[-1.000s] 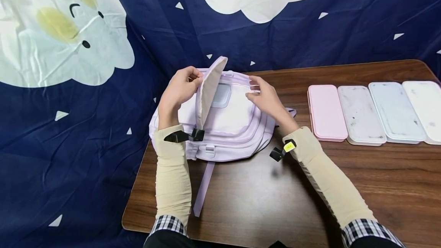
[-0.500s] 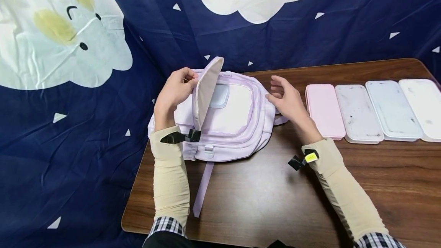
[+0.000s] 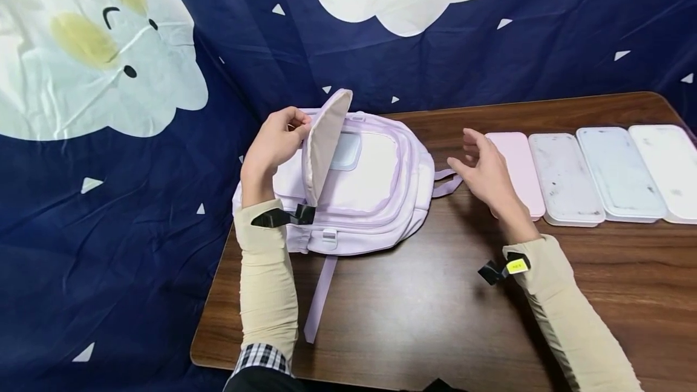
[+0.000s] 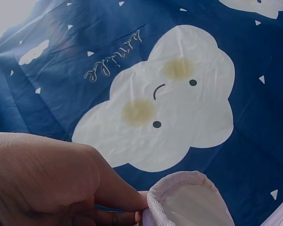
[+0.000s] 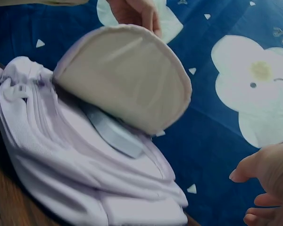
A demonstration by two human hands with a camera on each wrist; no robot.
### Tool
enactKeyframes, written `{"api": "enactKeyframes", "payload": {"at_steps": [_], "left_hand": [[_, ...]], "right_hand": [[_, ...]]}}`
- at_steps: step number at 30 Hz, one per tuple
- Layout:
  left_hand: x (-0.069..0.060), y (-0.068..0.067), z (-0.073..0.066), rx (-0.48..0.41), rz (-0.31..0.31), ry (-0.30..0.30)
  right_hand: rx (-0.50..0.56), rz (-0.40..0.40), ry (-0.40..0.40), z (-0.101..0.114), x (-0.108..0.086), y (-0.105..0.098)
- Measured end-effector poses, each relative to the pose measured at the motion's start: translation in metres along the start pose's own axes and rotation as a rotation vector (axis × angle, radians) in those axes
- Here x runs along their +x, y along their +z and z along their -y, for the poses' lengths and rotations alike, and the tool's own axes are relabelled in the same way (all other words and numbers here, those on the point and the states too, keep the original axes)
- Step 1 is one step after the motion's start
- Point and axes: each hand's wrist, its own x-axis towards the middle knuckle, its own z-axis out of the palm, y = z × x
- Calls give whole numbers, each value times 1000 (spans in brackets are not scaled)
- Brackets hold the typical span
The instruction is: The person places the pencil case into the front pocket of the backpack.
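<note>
A pale lilac backpack [image 3: 403, 222] lies on the brown table, its top flap [image 3: 327, 144] raised with the cream lining showing. My left hand [image 3: 274, 144] pinches the flap's edge between thumb and fingers, as the left wrist view also shows at the flap [image 4: 193, 202]. Under the flap, a light blue-grey box [image 5: 115, 134] lies partly inside the backpack. My right hand [image 3: 487, 171] is in the air with fingers spread and slightly bent, holding nothing, between the backpack and a pink case [image 3: 523, 174], whose left part it hides.
Right of the pink case, a greyish case [image 3: 566, 180], a pale blue case [image 3: 621, 174] and a white case [image 3: 667, 168] lie in a row. A lilac strap [image 3: 321, 301] hangs toward the table's front edge. Dark blue cloth [image 3: 229, 17] with clouds stands behind and at the left.
My right hand has moved away from the backpack's upper right side, rightward to beside the pink case. My left hand still holds the flap up.
</note>
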Motion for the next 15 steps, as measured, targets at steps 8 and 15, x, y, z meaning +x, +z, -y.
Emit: {"api": "enactKeyframes", "payload": {"at_steps": [8, 15], "left_hand": [[3, 1, -1, 5, 3, -2], [2, 0, 1, -7, 11, -27]], "right_hand": [[-59, -54, 83, -15, -11, -14], [-172, -33, 203, -28, -20, -17]]}}
